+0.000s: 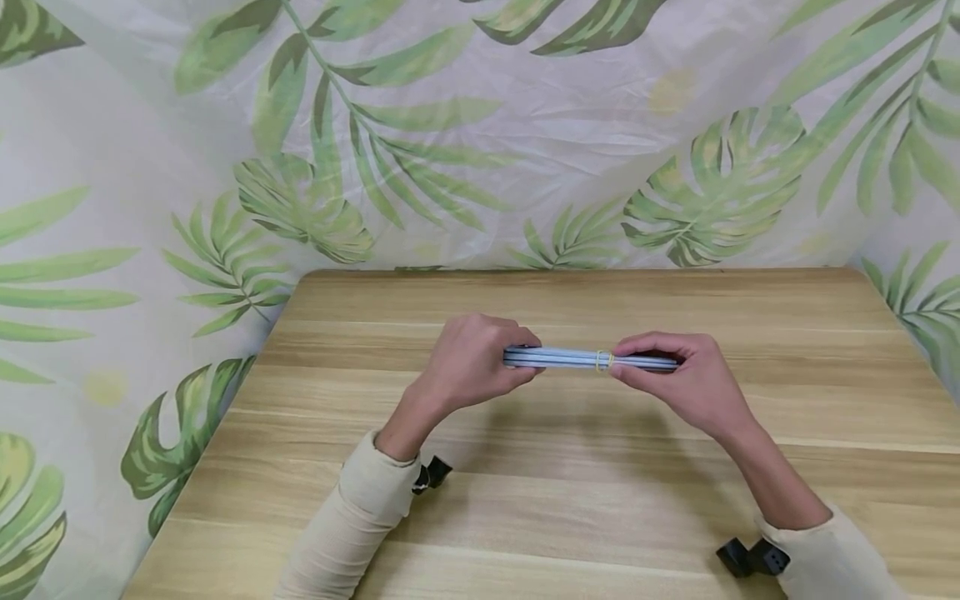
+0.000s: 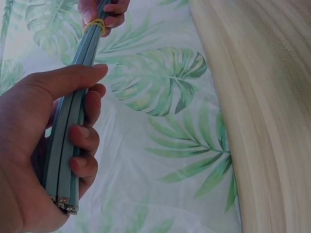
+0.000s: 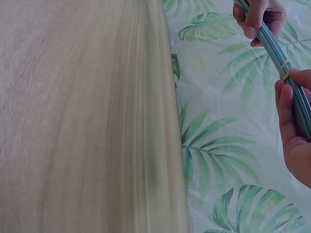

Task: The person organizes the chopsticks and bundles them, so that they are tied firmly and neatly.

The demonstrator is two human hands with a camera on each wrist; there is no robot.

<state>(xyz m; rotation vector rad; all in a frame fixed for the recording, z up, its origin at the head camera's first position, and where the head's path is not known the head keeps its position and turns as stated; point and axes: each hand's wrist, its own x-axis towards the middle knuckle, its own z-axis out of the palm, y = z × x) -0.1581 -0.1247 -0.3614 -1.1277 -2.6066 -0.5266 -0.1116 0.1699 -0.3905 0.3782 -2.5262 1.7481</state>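
A bundle of slim blue-grey chopsticks (image 1: 566, 358) is held level above the table between both hands. My left hand (image 1: 474, 362) grips its left end; in the left wrist view the fingers curl round the thicker part, and patterned metallic ends (image 2: 63, 204) show at the bottom. A yellow rubber band (image 1: 602, 360) loops round the bundle right of its middle. Right beside the band, my right hand (image 1: 686, 377) pinches the sticks between thumb and fingers. In the right wrist view its fingertips touch the bundle (image 3: 275, 48) at the band, and the far end runs along the palm.
Below the hands spreads a light wood-grain table (image 1: 570, 517). Behind it and at the sides hangs a pale cloth (image 1: 555, 150) printed with green leaves. Small black devices (image 1: 752, 557) sit at both sleeve cuffs.
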